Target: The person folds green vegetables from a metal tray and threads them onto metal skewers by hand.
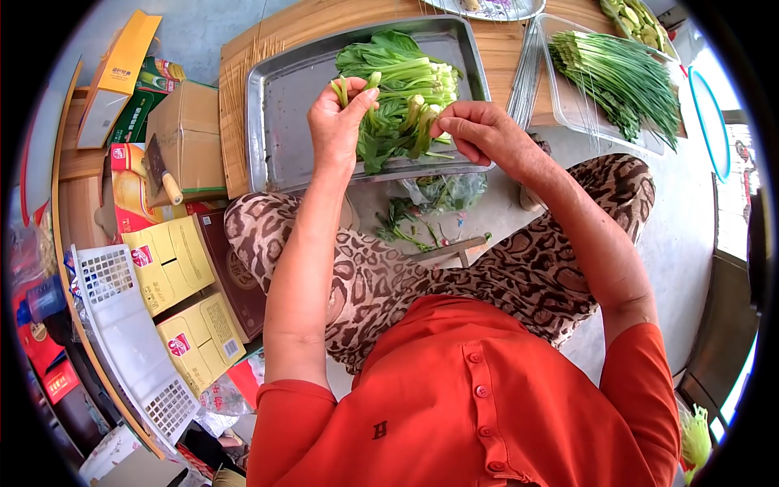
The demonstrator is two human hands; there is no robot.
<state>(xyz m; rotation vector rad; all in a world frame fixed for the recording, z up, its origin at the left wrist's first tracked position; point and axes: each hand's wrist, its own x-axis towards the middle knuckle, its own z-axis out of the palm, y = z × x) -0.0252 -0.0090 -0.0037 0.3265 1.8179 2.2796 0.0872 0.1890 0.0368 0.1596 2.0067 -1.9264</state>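
My left hand [341,118] is closed over the metal tray, thumb and fingers pinching a green vegetable stalk [372,80]. My right hand [480,134] hovers at the tray's right side with thumb and forefinger pressed together. Its fingertips meet the stalk ends of the leafy greens [398,73]; whatever is pinched there is too small to make out. These greens lie bunched in the grey metal tray [280,122], pale cut stalks pointing right and dark leaves to the left.
Metal skewers [523,77] lie beside a clear tub [572,105] of chives [617,77]. Bamboo skewers [235,105] line the table's left edge. A cleaver [162,170] rests among boxes. Below the tray sits a plastic bag [446,193] of greens near a small stool [454,250].
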